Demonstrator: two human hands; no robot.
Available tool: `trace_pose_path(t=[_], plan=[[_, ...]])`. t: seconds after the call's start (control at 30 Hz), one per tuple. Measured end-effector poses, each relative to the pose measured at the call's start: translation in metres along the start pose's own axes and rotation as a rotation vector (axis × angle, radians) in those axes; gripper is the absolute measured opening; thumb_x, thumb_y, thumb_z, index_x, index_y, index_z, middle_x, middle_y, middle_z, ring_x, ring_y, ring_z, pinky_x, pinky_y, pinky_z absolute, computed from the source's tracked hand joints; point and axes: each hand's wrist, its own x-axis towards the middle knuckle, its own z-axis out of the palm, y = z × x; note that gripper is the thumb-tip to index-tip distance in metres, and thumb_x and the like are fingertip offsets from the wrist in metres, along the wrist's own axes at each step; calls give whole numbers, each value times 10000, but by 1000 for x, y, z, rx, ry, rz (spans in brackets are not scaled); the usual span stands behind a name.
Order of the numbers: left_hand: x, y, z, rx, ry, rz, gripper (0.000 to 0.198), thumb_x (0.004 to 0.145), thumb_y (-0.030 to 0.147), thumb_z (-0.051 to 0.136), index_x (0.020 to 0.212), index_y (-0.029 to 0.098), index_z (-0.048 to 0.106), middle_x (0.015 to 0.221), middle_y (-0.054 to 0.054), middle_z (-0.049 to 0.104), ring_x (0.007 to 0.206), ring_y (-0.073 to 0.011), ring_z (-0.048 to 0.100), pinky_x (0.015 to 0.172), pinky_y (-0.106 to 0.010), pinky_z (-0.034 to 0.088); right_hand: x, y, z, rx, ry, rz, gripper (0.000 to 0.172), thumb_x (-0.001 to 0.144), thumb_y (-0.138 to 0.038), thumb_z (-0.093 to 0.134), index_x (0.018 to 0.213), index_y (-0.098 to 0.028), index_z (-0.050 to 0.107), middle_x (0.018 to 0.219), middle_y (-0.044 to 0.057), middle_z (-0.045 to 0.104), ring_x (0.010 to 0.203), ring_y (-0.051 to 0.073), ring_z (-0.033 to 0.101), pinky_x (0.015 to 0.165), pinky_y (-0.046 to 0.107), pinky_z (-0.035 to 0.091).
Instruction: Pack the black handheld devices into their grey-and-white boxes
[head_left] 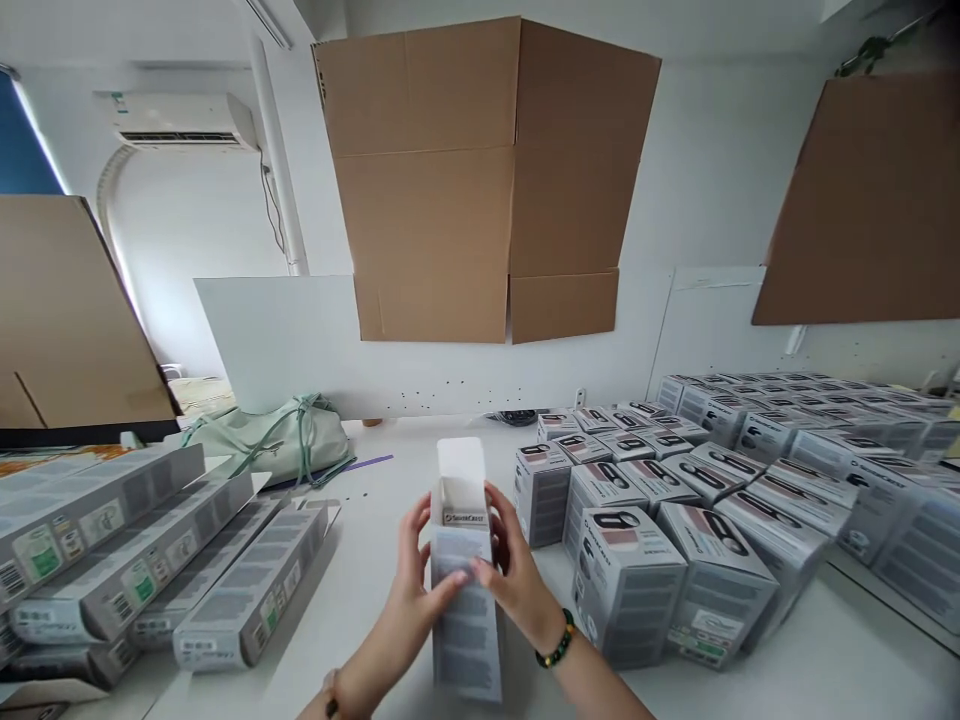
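While both wrists come in from the near side, the two hands meet around a grey carton (466,645), which lies between them on the near-middle part of the white tabletop (379,560). The left hand (414,578) curls its fingers along the carton's left side near the mouth, its thumb slanting across the printed face. The right hand (521,575) mirrors it on the right side, the two thumb tips almost meeting on that face. Both hands grip the carton, one from each side, just below its mouth, so most of its length runs from the grip toward the person.

The carton is a slim, straight-edged box of thin card, printed with pale grey panels. A plain white flap (461,462) stands up at its far end, and dark lettering shows inside the mouth. A bracelet (556,640) of round dark beads circles the right wrist.

To the carton's right, upright boxes (628,590) with the same smooth grey print stand in close rows, dark looped shapes on their tops. To its left, long cartons (251,585) lie on their sides, some stacked, with green-marked labels and barcodes. Beyond the carton and to its left slumps a soft, pale green bag (274,440) with cords, a thin purple strip (367,462) beside it. Straight beyond the carton, a creased brown cardboard sheet (435,240) covers part of the white wall.
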Motion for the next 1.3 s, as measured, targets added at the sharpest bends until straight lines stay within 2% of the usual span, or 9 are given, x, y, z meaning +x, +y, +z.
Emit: trace_pose_path(t=[0.23,0.4,0.57,0.67,0.77,0.9,1.1,1.2,1.3], plan=[[6,6,-26,115,-69,102,392,851,460,637,1185,274,547,1406,-116,467,1432,-335,307,1076,-496,406,1,-11,1,-49,-162,-9,400,642,-141,673,1022,-250,615,1170,73,513,1004,231,604,804,316,543],[1,12,-39,164,-155,96,324,865,532,587,817,212,564,1568,-94,241,1472,-386,172,1143,-561,280,4,-30,-2,-174,-254,-41,402,581,-129,757,949,-239,640,1104,55,545,1070,258,575,928,378,499],[7,2,-43,-22,-52,182,379,832,451,687,1083,321,435,1161,-54,535,1267,-285,469,975,-456,472,4,-27,-6,-197,-190,-91,442,696,-197,761,1078,-247,544,1344,114,546,1263,266,530,1073,438,405],[6,-2,-44,81,-118,267,433,813,617,611,1104,313,511,1098,-60,492,1264,-315,428,997,-476,445,2,-18,-7,-169,-112,-93,508,702,-385,823,1040,-252,469,1373,146,561,1291,273,528,1073,453,414],[0,2,-41,187,-241,298,465,879,664,435,1109,281,565,1151,-95,456,1332,-357,335,1065,-535,372,2,-22,-6,-103,-195,-85,639,684,-561,796,1153,-244,499,1402,157,533,1321,289,501,1085,454,416],[-8,6,-34,269,-219,371,252,972,444,407,1137,293,522,1171,-93,446,1345,-324,309,1068,-521,378,3,-42,-3,-186,-315,-134,418,801,-391,726,1184,-260,623,1332,102,579,1327,273,471,1103,466,398],[-14,8,-29,273,-125,345,223,997,351,356,957,276,563,1039,-68,491,1255,-279,400,1024,-466,428,2,-48,3,-172,-248,-190,258,902,-360,634,1139,-292,713,1188,73,672,1213,240,544,1052,446,455],[-16,6,-24,239,-106,335,202,970,408,445,1120,307,535,1235,-82,450,1349,-293,344,1082,-503,388,0,-51,5,-157,-189,-194,277,926,-410,597,1151,-296,714,1153,73,692,1171,236,575,1016,430,480],[-16,4,-19,167,-166,329,583,908,451,571,1401,389,266,1521,-104,202,1449,-319,243,1092,-533,388,-1,-57,2,-158,-89,-105,295,929,-452,578,1132,-286,715,1074,64,722,1072,225,634,957,392,507]])
